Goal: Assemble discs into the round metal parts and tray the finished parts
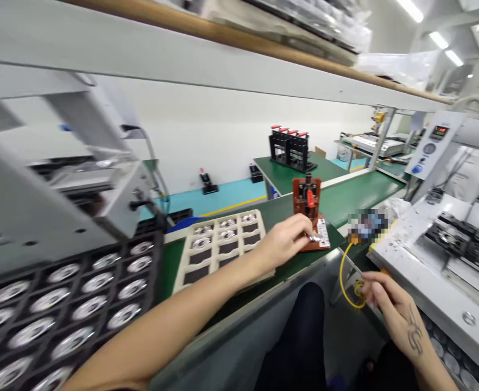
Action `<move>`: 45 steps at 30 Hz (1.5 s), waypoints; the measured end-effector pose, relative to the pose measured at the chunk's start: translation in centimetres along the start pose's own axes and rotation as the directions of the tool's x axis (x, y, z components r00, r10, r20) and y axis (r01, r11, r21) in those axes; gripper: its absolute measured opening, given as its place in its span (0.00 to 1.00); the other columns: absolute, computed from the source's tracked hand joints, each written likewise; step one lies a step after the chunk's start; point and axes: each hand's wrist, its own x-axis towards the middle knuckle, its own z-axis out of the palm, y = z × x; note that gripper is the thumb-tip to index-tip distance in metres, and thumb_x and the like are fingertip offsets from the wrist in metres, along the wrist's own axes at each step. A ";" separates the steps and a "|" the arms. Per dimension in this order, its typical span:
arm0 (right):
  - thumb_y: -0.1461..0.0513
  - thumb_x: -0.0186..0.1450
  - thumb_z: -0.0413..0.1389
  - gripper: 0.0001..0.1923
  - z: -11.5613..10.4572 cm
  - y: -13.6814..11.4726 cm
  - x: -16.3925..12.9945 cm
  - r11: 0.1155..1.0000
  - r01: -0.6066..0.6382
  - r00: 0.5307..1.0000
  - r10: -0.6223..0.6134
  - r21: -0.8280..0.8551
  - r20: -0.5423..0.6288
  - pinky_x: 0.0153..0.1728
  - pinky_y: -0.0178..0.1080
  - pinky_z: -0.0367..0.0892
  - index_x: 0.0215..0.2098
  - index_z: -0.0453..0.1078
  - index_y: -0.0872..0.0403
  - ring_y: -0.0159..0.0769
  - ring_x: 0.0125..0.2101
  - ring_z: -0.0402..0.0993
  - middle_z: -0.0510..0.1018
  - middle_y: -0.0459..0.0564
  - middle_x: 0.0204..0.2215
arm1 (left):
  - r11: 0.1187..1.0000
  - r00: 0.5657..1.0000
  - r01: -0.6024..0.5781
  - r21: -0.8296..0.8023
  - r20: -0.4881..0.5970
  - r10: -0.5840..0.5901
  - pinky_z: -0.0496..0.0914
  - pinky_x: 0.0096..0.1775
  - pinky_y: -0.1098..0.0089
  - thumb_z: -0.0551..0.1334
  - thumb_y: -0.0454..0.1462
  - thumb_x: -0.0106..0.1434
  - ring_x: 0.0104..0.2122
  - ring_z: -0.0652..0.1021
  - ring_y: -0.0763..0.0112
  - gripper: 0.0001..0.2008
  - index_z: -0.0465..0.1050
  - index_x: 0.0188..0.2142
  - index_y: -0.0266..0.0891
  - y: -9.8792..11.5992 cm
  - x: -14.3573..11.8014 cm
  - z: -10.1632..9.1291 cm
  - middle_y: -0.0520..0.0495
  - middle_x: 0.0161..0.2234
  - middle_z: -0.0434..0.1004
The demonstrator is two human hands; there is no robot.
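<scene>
My left hand (286, 241) reaches over the green bench, its fingers closed on a small shiny metal part (315, 238). That part is at the base of a reddish-brown toggle clamp fixture (306, 198) with a red handle; my fingers hide some of it. A white label strip (323, 232) lies on the fixture base. Beneath my left forearm is a beige tray (186, 260), with shiny metal parts in several of its pockets. Lower right, my right hand (392, 307) hovers beside the bench with curled fingers; whether anything is in them is hidden.
Black trays (158, 271) with round metal parts fill the lower left, below a grey machine (72, 206). A yellow cord (341, 277) hangs near my right hand. To the right stands a white machine table (410, 244). A shelf beam (223, 60) crosses above.
</scene>
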 end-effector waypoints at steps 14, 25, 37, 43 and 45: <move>0.49 0.65 0.70 0.22 -6.6 -2.9 0.1 0.998 0.030 0.986 -0.038 -0.053 -0.162 0.29 0.38 0.71 0.50 0.77 0.51 0.34 0.27 0.71 0.76 0.43 0.28 | 0.693 0.700 -0.714 -0.096 -0.075 0.710 0.77 0.41 0.61 0.56 0.30 0.78 0.38 0.81 0.62 0.07 0.72 0.44 0.40 11.0 8.6 10.0 0.41 0.40 0.82; 0.48 0.59 0.71 0.24 -18.2 -2.7 -3.2 0.944 -0.201 0.805 0.007 -0.261 -0.593 0.27 0.38 0.64 0.46 0.75 0.53 0.35 0.25 0.65 0.68 0.41 0.24 | 0.907 0.827 -0.198 -0.371 0.433 0.358 0.66 0.66 0.51 0.66 0.44 0.69 0.66 0.72 0.48 0.25 0.71 0.63 0.39 11.6 25.4 20.2 0.33 0.66 0.72; 0.44 0.63 0.68 0.26 -21.9 -2.9 -2.3 0.896 -0.231 0.797 -0.048 -0.378 -0.601 0.28 0.39 0.64 0.47 0.75 0.53 0.36 0.26 0.66 0.69 0.42 0.25 | 0.908 0.636 -0.173 -0.382 0.661 0.399 0.73 0.48 0.63 0.77 0.48 0.50 0.47 0.83 0.52 0.23 0.86 0.44 0.43 10.2 32.1 24.2 0.44 0.48 0.87; 0.50 0.64 0.65 0.20 -23.0 -1.0 5.8 0.778 -0.247 0.909 -0.019 -0.578 -0.416 0.32 0.39 0.65 0.45 0.74 0.56 0.36 0.30 0.69 0.75 0.46 0.31 | 0.879 0.774 -0.126 -0.459 0.509 0.377 0.73 0.52 0.61 0.74 0.47 0.55 0.49 0.82 0.53 0.21 0.84 0.46 0.40 10.2 31.8 22.5 0.42 0.49 0.86; 0.52 0.62 0.67 0.18 -23.2 -0.4 8.0 0.750 -0.235 0.934 -0.001 -0.618 -0.356 0.34 0.38 0.65 0.42 0.75 0.55 0.36 0.32 0.70 0.76 0.47 0.33 | 0.862 0.832 -0.106 -0.497 0.430 0.350 0.74 0.54 0.60 0.71 0.48 0.60 0.52 0.81 0.54 0.23 0.81 0.51 0.38 9.8 31.2 21.1 0.38 0.54 0.83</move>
